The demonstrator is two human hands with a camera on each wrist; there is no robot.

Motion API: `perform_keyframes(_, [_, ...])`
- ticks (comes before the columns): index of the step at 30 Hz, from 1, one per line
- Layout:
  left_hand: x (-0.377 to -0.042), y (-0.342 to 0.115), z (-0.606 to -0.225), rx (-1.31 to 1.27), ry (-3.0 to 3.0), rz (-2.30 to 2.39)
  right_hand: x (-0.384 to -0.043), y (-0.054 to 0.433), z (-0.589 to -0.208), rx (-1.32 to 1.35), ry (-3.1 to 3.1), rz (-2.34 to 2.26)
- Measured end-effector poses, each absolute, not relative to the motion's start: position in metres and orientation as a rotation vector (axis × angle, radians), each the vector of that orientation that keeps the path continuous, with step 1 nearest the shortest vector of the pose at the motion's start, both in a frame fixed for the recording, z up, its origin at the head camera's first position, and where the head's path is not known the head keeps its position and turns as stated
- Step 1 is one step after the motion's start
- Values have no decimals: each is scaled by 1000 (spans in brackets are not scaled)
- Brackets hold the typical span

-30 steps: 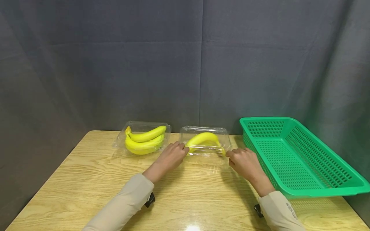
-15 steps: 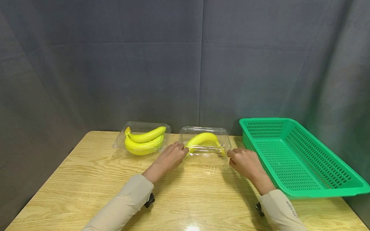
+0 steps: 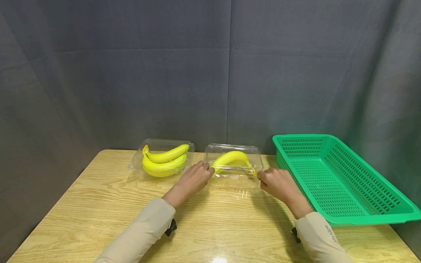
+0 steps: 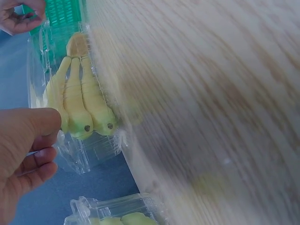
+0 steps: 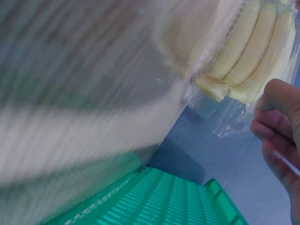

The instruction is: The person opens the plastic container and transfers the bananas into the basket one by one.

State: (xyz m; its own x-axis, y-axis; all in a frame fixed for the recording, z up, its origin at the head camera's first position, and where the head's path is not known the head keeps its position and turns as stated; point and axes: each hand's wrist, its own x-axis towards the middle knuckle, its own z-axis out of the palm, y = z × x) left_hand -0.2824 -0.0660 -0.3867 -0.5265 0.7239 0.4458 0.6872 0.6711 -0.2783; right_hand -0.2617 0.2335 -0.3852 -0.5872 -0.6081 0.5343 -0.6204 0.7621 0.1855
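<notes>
A clear plastic clamshell container (image 3: 236, 148) stands near the back of the table, with a bunch of bananas (image 3: 231, 157) inside it. At its front left corner, my left hand (image 3: 196, 178) pinches the plastic edge between thumb and index finger. My right hand (image 3: 279, 184) pinches the front right corner in the same way. The left wrist view shows several banana tips (image 4: 75, 103) behind the clear wall, close to the left thumb (image 4: 44, 121). From the right wrist, the stem end (image 5: 212, 87) of the bunch shows near my right fingertips.
A second clear clamshell container (image 3: 166, 141) with bananas (image 3: 162, 168) stands to the left. On the right is a large green perforated basket (image 3: 348, 219), close beside my right hand. A dark grey curtain (image 3: 148, 80) hangs behind the wooden table (image 3: 210, 226).
My right hand shifts slightly outward from the container's corner, then back to it. My left hand, the bananas and the basket stay essentially in place.
</notes>
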Motion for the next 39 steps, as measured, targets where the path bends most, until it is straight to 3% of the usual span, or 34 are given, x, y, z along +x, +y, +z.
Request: perform_keyframes(39, [-287, -68, -388, -1101, -2330, 108, -273, 230, -389, 970, -2352, 30])
